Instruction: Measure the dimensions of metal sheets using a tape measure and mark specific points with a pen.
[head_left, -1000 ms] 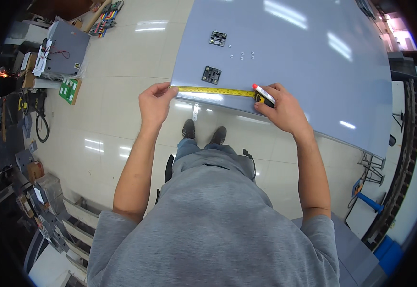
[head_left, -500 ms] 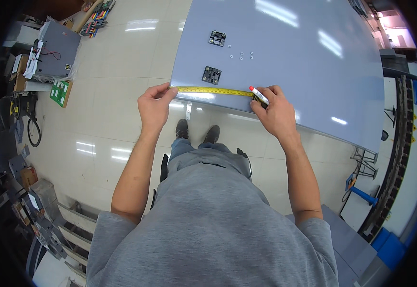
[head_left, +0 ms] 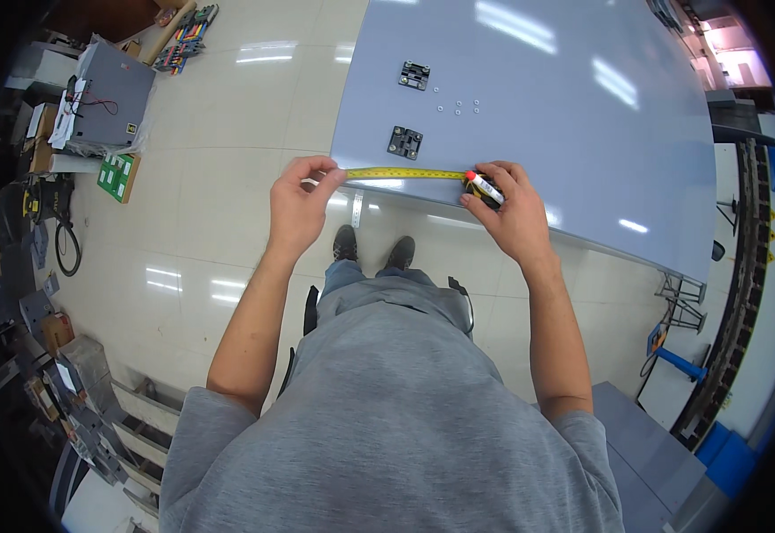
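Observation:
A yellow tape measure [head_left: 405, 173] stretches along the near edge of a grey-blue panel [head_left: 547, 115]. My left hand [head_left: 303, 202] pinches the free end of its blade at the panel's left corner. In my right hand [head_left: 514, 209] sits the dark tape case, together with a white marker [head_left: 485, 186] with a red tip, lying across the case. Beyond the blade, on the panel, lie two black hinges, a nearer one [head_left: 404, 142] and a farther one [head_left: 414, 75]. Several small nuts [head_left: 459, 103] are scattered to their right.
A small metal ruler [head_left: 356, 210] shows below the panel's near edge, above my shoes. At the left stand a grey cabinet [head_left: 116, 93] and a green box [head_left: 118, 177]. Metal trestle legs [head_left: 683, 298] and a blue tool [head_left: 679, 362] are at the right.
Both hands have drawn slightly closer, and the visible blade is shorter. My left hand has shifted right. The panel and hinges appear a little farther right in view.

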`<move>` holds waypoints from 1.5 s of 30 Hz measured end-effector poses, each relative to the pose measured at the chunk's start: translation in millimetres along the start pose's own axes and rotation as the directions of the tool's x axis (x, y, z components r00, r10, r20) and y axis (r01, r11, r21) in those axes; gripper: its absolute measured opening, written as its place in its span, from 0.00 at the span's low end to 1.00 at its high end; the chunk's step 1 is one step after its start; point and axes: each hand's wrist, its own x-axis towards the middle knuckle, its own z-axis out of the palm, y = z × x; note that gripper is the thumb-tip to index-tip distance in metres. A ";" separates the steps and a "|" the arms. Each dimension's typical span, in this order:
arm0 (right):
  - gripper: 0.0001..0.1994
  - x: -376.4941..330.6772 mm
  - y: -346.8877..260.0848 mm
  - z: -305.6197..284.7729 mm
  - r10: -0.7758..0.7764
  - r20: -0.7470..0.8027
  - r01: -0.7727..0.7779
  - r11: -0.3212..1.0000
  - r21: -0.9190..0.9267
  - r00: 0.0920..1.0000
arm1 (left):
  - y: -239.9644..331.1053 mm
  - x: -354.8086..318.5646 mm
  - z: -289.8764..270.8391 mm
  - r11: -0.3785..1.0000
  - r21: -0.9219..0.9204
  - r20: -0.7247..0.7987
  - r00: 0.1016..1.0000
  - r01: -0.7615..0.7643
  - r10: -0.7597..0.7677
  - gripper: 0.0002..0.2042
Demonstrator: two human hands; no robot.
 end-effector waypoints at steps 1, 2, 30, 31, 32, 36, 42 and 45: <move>0.22 1.5 -1.8 0.0 -0.003 0.004 0.003 1.000 0.003 1.000 | 4.4 -1.1 -0.2 1.000 0.013 0.034 0.999 -0.008 0.007 0.10; 0.22 2.9 -3.6 0.1 -0.006 0.007 0.006 1.000 0.006 1.000 | 9.0 -1.8 0.0 1.000 0.025 0.068 0.998 -0.015 0.014 0.09; 0.16 1.2 -5.6 -26.8 0.146 0.242 -0.236 0.885 0.402 0.959 | 48.8 7.5 -32.2 0.975 -0.099 0.268 0.949 0.199 -0.166 0.08; 0.17 5.3 2.1 -27.9 0.183 0.214 -0.257 0.882 0.395 0.959 | 45.1 13.2 -34.8 0.956 -0.166 0.172 0.962 0.242 -0.213 0.09; 0.17 6.9 7.5 -30.2 0.221 0.187 -0.279 0.878 0.390 0.957 | 41.3 17.7 -38.9 0.931 -0.237 0.078 0.961 0.277 -0.266 0.09; 0.16 -4.9 7.8 -52.6 0.201 0.264 -0.314 0.796 0.518 0.943 | 37.6 17.5 -63.5 0.894 -0.359 0.142 0.962 0.268 -0.232 0.09; 0.18 -24.7 15.1 -51.8 0.225 0.200 -0.300 0.722 0.623 0.954 | 50.4 -11.8 -63.9 0.971 -0.107 0.334 0.927 0.215 -0.169 0.09; 0.18 -20.4 14.5 -46.4 0.219 0.208 -0.300 0.762 0.575 0.953 | 49.2 -7.4 -51.3 0.971 -0.124 0.356 0.922 0.206 -0.150 0.08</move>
